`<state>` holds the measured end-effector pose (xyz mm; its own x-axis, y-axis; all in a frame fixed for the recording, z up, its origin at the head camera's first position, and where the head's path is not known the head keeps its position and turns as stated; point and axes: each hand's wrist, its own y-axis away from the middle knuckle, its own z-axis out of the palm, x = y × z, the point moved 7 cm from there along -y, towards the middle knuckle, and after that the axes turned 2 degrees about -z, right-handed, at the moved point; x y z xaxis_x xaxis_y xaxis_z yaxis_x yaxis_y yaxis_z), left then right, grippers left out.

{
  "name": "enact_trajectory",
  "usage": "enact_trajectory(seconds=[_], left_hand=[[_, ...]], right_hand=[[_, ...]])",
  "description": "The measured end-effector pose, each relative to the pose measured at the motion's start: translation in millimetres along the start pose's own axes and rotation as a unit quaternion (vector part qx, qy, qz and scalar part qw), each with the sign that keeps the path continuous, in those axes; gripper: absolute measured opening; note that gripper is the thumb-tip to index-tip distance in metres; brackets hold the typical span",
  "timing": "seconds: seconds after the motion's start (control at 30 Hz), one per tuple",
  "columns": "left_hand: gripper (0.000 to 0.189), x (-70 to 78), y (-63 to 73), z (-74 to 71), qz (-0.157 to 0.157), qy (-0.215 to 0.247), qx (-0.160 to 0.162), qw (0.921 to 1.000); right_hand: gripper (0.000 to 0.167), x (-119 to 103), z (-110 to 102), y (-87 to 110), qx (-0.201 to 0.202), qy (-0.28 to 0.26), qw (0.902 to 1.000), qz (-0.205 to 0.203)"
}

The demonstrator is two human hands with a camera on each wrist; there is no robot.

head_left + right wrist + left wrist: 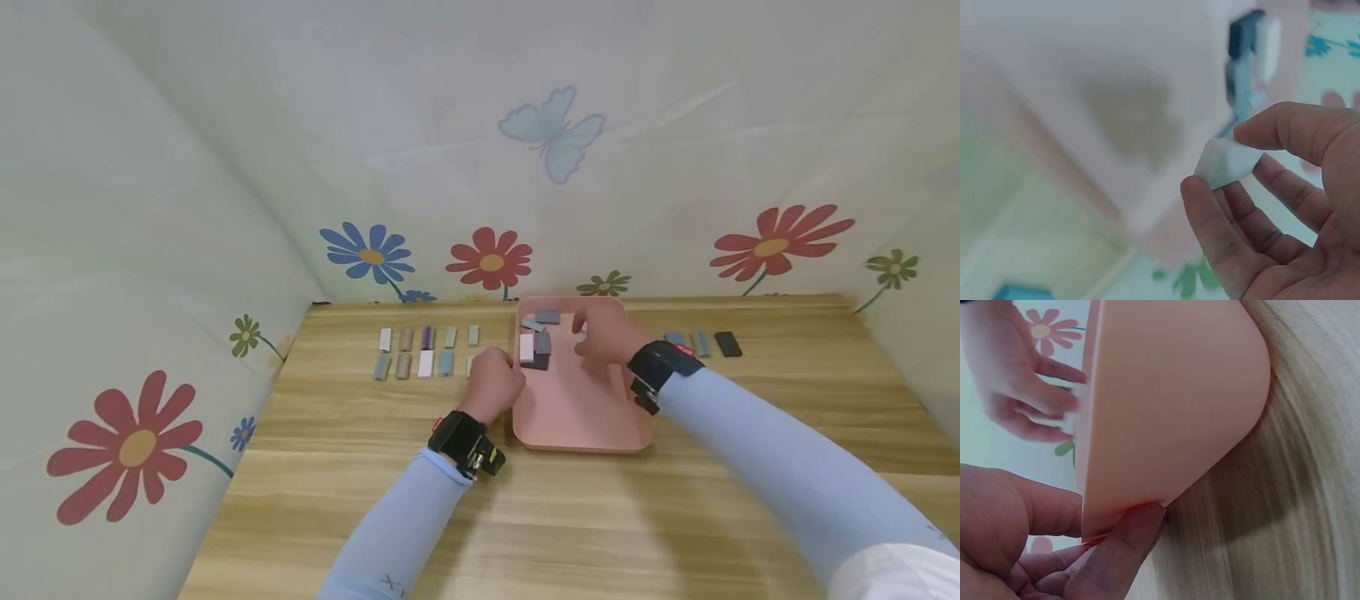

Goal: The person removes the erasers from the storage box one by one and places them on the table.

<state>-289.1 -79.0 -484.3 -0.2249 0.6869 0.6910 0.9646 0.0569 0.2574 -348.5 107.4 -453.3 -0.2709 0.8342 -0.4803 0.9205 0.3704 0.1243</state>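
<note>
My left hand (491, 385) is at the left side of a pink tray (585, 421); in the left wrist view its thumb and fingers pinch the tray's wall (1166, 406) at the rim. Over the tray's far right part, my right hand (609, 335) pinches a small white block (1227, 164) between thumb and fingertips. Inside the tray, at its far left, several small blocks lie grouped: a white block (527, 347), a grey block (548, 317) and dark pieces partly underneath.
Two rows of small blocks, among them a white block (426, 363) and a purple block (427, 337), stand left of the tray on the wooden table (330, 467). To its right lie a blue block (701, 343) and a black block (727, 344). A flowered backdrop (420, 167) rises behind.
</note>
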Motion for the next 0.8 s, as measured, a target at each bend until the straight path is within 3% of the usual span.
enact_trajectory(seconds=[0.2,0.33,0.43,0.57,0.7,0.8], left_hand=[[0.045,3.1,2.4,0.1,0.008,-0.004,0.011,0.9999],[0.045,2.8,3.2,-0.6,0.014,-0.011,0.014,0.9998],[0.043,0.9,3.2,-2.0,0.012,-0.010,0.017,0.9997],[0.039,-1.1,2.9,-2.5,0.003,-0.005,0.016,0.9999],[0.036,-0.2,2.7,0.2,-0.007,-0.007,0.008,0.9999],[0.033,2.6,3.2,2.7,-0.011,-0.009,0.002,0.9999]], right_hand=[[0.033,21,-66,31.0,0.035,0.045,0.9983,0.008],[0.034,58,-108,56.2,0.078,0.052,0.9949,0.036],[0.034,93,-128,73.8,0.099,0.057,0.9918,0.057],[0.037,141,-136,95.7,0.094,0.052,0.9899,0.093],[0.041,180,-126,114.2,0.061,0.035,0.9883,0.136],[0.042,197,-117,122.2,0.050,0.034,0.9867,0.151]])
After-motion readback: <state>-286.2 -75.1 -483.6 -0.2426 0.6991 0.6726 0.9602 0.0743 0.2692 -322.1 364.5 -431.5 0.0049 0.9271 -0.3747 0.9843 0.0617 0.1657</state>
